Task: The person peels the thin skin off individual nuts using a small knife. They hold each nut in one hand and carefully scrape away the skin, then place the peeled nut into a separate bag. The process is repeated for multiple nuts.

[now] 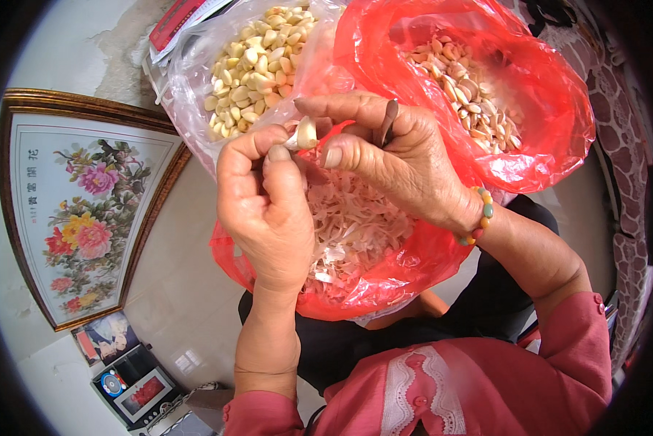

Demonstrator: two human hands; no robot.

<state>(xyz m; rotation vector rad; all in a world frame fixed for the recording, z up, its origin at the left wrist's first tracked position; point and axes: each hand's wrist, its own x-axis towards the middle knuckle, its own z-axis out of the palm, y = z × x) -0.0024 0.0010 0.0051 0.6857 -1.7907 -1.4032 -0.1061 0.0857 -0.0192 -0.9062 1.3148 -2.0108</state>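
A garlic clove (307,134) is pinched between the thumb and forefinger of my left hand (269,212). Its pale flesh is bare at one end, and papery skin hangs at the other. My right hand (397,152) is just to the right, its thumb and forefinger apart around the clove. A slim dark tool (389,121), perhaps a small knife, is tucked in the right hand's fingers; most of it is hidden. Beneath both hands, a red plastic bag (413,283) holds a heap of garlic skins (354,234).
Peeled cloves (258,71) fill a clear plastic bag (187,71) at the upper left. Another red bag (555,136) at the upper right contains unpeeled cloves (468,92). A framed flower picture (87,212) stands to the left, near a black-and-silver device (138,389).
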